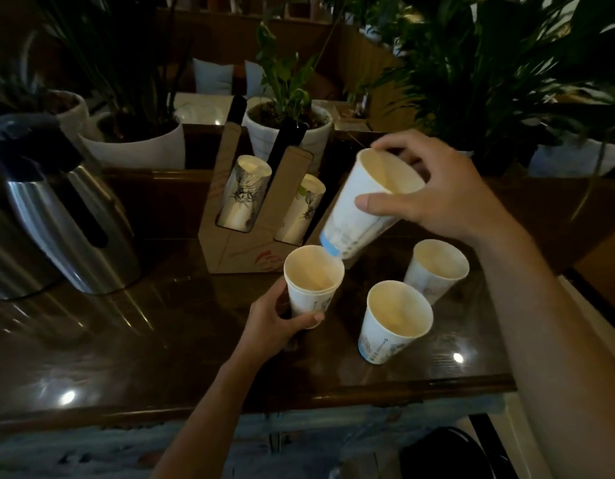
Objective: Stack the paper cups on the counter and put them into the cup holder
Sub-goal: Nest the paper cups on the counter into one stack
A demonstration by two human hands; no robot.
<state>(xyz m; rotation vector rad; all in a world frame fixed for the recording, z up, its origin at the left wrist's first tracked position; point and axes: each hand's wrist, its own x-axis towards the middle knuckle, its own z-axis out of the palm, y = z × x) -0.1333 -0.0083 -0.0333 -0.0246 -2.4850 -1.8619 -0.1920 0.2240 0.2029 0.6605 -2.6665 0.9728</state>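
My left hand (275,323) wraps the lower wall of a short cup stack (313,285) standing on the table (160,333). My right hand (437,191) pinches a tilted paper cup (364,209) near its rim, its base touching the stack's rim. Two loose cups (395,319) stand just right; the cardboard cup holder (237,247) stands behind.

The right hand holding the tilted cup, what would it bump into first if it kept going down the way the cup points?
Most likely the white paper cup stack gripped by the left hand. The right hand aims its tilted white paper cup base-first at that open rim, nearly touching, though depth is uncertain.
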